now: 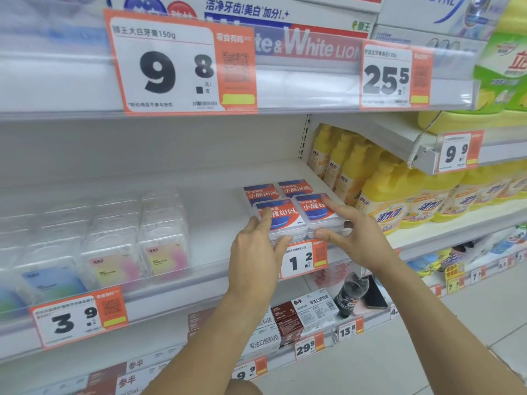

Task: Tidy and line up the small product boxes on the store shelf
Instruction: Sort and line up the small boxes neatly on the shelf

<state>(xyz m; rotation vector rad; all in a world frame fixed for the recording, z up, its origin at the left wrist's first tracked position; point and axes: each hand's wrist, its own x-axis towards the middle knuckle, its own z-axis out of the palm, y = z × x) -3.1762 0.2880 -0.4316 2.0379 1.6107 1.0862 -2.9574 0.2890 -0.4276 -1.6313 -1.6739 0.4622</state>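
Note:
Several small clear boxes with red-and-blue labels stand at the front of the middle shelf, above the 1.2 price tag. My left hand grips the front left box, fingers on its lid and thumb under its front edge. My right hand holds the front right box, index finger along its lid and thumb against its front. These two boxes sit side by side and touch. Two more of the same boxes, the back left one and the back right one, stand behind them.
Clear plastic boxes with pastel labels fill the shelf's left part. Yellow detergent bottles stand right of the upright divider. Toothpaste cartons lie on the shelf above; dark cartons and a cola bottle are below.

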